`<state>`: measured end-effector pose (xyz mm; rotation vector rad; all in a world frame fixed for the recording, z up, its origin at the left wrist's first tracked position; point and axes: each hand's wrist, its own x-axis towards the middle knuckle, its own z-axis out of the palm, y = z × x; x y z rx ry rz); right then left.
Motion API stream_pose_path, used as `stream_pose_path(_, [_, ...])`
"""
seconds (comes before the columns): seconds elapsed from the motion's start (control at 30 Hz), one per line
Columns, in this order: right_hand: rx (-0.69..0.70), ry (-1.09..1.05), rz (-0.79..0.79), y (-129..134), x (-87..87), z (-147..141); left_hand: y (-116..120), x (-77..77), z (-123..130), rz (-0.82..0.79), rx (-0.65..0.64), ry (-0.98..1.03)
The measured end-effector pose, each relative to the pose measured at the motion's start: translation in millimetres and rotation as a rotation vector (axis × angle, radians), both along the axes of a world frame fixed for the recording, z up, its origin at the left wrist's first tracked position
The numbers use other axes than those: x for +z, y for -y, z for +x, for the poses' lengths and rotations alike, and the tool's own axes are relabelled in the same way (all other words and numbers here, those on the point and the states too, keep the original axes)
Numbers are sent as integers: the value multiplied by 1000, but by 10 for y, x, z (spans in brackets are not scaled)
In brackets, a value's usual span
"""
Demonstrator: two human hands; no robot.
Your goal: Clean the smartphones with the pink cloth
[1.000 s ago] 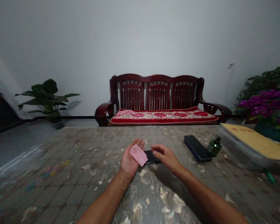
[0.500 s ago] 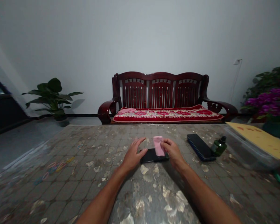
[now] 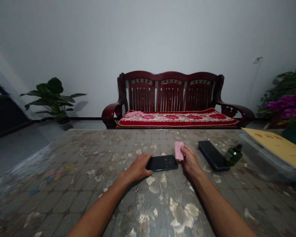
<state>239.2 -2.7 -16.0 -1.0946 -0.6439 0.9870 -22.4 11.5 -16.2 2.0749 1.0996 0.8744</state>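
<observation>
A black phone (image 3: 162,163) lies flat on the patterned table, its dark screen up. My left hand (image 3: 139,167) grips the phone's left end, thumb at the near edge and fingers at the far edge. Just past the phone's right end, my right hand (image 3: 189,158) pinches a folded pink cloth (image 3: 179,150) between thumb and fingers. The cloth is held up above the table, apart from the phone.
To the right are a dark blue flat case (image 3: 213,155), a green bottle (image 3: 234,154) and a clear plastic box (image 3: 263,164) with a yellow sheet on top. Colourful bands (image 3: 56,174) lie at the left. Behind the table (image 3: 101,204) stands a wooden bench (image 3: 170,98).
My right hand has moved the pink cloth off the phone to the right. My left hand has lowered and closed on the phone's left end.
</observation>
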Motion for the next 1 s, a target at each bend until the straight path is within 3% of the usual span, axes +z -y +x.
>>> stream_pose_path(0.37, [112,39,-59,23,-69,26,153,-5,-89,-88,52,114])
stream_pose_path(0.47, [60,290,-33,46,6,-49,148,-29,-87,-130,58,201])
stream_pose_path(0.57, [28,747,57,85,121,-146,173,-51,-125,-116,27,201])
stream_pose_path(0.73, [197,1408,110,164,204,-287,256,-59,-315,-136,19,207])
stream_pose_path(0.87, [283,1593,50,198,180,-352,278,-107,-422,-150,7,365])
stream_pose_path(1.0, [317,1666,1,221,204,-399,246,-176,-413,130,-41,372])
